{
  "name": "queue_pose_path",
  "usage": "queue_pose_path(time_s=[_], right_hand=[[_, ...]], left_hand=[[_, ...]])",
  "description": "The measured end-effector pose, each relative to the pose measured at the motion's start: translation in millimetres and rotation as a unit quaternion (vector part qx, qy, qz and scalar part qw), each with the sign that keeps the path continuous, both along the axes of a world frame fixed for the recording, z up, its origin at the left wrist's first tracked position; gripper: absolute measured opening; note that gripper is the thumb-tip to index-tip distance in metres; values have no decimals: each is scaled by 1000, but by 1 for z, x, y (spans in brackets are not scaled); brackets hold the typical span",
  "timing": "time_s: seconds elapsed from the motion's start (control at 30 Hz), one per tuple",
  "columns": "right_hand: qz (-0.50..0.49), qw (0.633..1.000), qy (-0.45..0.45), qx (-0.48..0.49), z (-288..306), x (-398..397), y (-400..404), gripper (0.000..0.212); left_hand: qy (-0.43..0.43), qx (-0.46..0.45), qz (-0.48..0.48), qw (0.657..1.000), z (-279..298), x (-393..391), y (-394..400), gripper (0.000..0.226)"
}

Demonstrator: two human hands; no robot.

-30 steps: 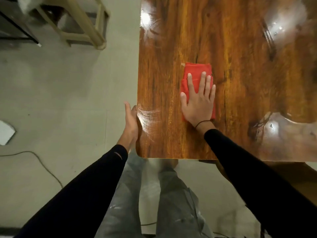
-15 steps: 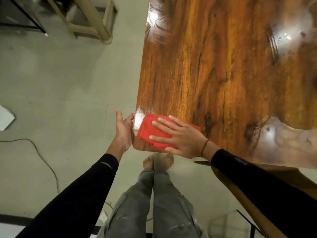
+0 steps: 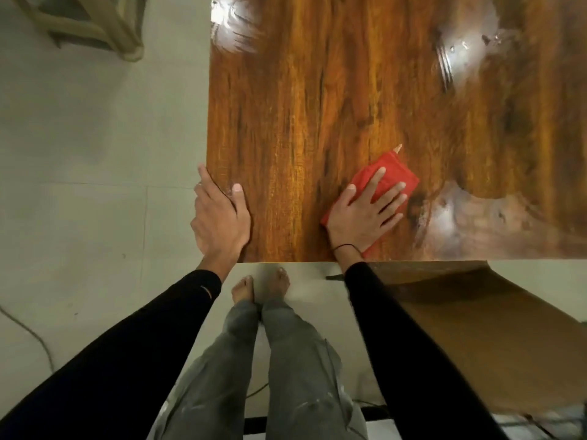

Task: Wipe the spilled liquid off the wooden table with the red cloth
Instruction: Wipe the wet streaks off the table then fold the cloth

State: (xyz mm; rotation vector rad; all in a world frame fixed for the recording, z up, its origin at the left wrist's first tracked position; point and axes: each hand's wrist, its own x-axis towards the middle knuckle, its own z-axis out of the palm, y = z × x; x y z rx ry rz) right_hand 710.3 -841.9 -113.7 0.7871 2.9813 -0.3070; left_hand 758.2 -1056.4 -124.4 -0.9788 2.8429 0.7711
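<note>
Head view: red cloth point(image 3: 389, 176) flat under right hand's point(image 3: 362, 217) spread fingers point(image 3: 376, 179).

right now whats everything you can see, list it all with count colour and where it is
glossy wooden table: one, orange-brown, fills upper right
folded red cloth: one, red, flat on the table near its front edge, under the right hand
shiny patches: several, pale glare or liquid, cannot tell which, far and right parts of the table
pale wooden frame: one, cream, on the floor upper left
thin cable: one, grey, floor lower left
brown board: one, below the table's front edge, right
left hand: one, resting on the table's left front corner
right hand: one, fingers spread flat on the cloth
legs: two, grey trousers, barefoot
</note>
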Motion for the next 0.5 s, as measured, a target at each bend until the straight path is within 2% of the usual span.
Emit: queue_pose_path(time_s=[0.03, 0.1, 0.2, 0.27, 0.33, 0.4, 0.5], right_hand=[[-7, 1000, 5, -3, 0, 6, -15, 76], [52, 999, 15, -2, -1, 20, -37, 77], [237, 971, 9, 12, -3, 37, -31, 76], [373, 928, -7, 6, -4, 39, 3, 76], [484, 875, -23, 4, -2, 30, 49, 75], [544, 838, -36, 23, 0, 15, 96, 73], [556, 829, -46, 41, 2, -13, 151, 73]], left_hand=[[-2, -7, -1, 1000, -1, -1, 0, 79], [1, -12, -3, 1000, -3, 0, 0, 80], [10, -17, -6, 1000, -5, 2, 2, 82], [20, -50, -21, 998, -8, 1, 3, 80], [28, -82, -66, 994, -10, 1, 3, 77], [41, -82, -134, 987, -9, 4, 5, 74], [56, -74, -266, 960, -6, 4, 21, 74]])
